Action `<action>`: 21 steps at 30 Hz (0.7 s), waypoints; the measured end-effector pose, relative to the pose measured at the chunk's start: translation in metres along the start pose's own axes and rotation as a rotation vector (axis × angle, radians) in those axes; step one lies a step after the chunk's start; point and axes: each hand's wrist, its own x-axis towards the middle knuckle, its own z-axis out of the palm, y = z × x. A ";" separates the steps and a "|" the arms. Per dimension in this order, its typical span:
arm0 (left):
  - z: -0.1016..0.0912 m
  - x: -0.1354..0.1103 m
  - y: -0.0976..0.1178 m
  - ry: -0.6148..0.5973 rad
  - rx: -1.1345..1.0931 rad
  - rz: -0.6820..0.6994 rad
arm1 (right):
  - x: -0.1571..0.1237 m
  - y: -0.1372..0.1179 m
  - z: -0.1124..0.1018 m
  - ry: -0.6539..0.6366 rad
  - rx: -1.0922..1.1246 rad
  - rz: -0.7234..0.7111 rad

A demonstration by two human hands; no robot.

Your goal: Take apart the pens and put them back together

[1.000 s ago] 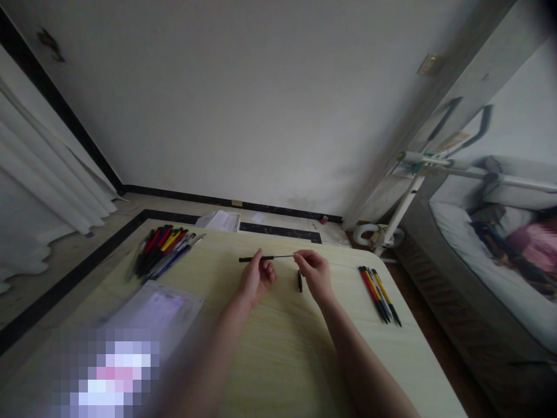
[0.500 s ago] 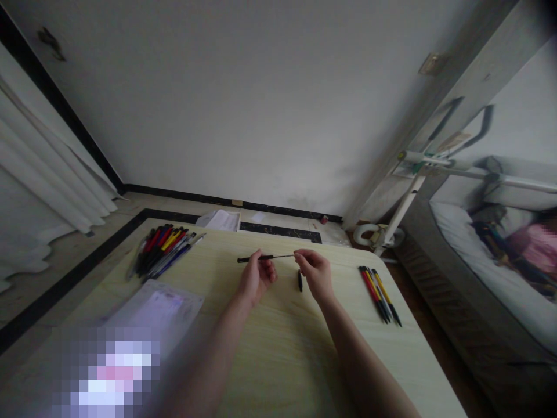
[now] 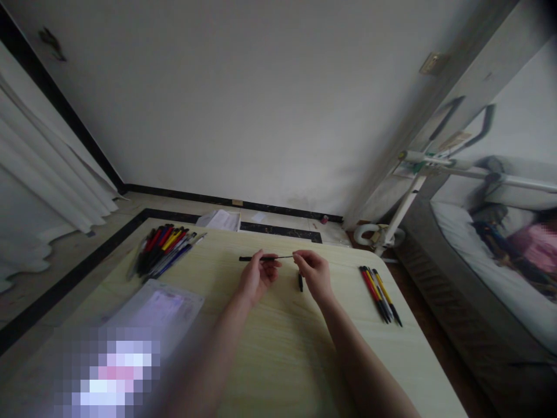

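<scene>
Above the middle of the table, my left hand (image 3: 257, 277) is closed around a black pen barrel (image 3: 246, 258) held level. From the barrel's right end sticks a thin pen refill (image 3: 285, 256). My right hand (image 3: 314, 270) pinches the refill's far end between thumb and fingertips. A short black pen part (image 3: 300, 282) lies on the table just below my right fingers, apart from them; its upper end is partly hidden by the hand.
Many mixed pens (image 3: 165, 249) lie heaped at the table's (image 3: 261, 360) back left. Several red, grey and yellow pens (image 3: 378, 293) lie side by side at the right. A plastic pouch (image 3: 174, 302) is at the left, beside a blurred bright patch. A white frame (image 3: 404, 203) stands beyond the right edge.
The pen barrel has shifted slightly to the right toward my right hand, and less of the refill shows between the hands. The loose pens have not moved.
</scene>
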 end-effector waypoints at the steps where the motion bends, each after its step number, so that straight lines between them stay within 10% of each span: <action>1: 0.000 0.000 0.000 0.001 -0.003 -0.004 | 0.000 0.000 0.000 -0.001 0.001 0.003; 21: 0.001 -0.001 0.002 0.013 -0.034 -0.058 | -0.001 0.002 0.001 -0.026 0.013 0.013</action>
